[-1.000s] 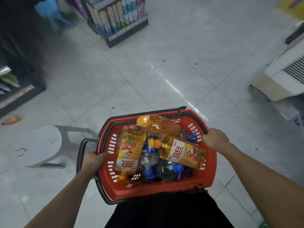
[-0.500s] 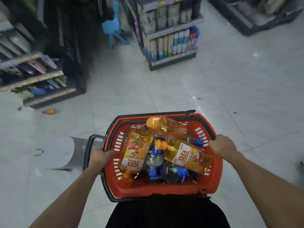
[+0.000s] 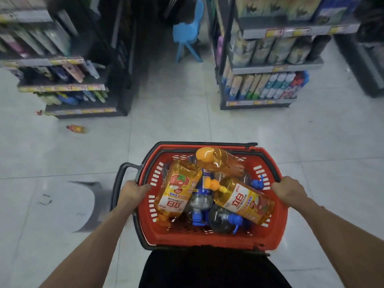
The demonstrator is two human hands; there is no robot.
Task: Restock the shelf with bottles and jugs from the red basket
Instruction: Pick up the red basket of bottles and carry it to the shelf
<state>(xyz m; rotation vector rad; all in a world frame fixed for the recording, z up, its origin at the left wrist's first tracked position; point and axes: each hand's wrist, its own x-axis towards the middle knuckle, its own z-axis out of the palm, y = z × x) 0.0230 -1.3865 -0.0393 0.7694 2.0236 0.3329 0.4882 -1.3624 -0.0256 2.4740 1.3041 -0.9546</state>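
I carry a red basket [image 3: 209, 239] in front of my waist. My left hand [image 3: 133, 191] grips its left rim and my right hand [image 3: 287, 189] grips its right rim. Inside lie three orange detergent bottles: one at the left [image 3: 178, 191], one at the right [image 3: 243, 199] and one across the back [image 3: 218, 161]. Under them are clear bottles with blue caps [image 3: 223, 220]. A stocked shelf unit [image 3: 268, 67] stands ahead on the right, and another shelf unit [image 3: 68, 80] ahead on the left.
A blue plastic chair [image 3: 188, 34] stands in the aisle between the two units. A grey stool [image 3: 83, 204] sits on the floor just left of the basket. A small orange packet [image 3: 75, 128] lies on the tiles near the left shelf. A dark shelf [image 3: 369, 59] is at far right.
The view has tilted up and moved forward; the shelves and blue chair now look closer and larger. Both hands keep the same grip on the basket, and the bottles have not shifted.
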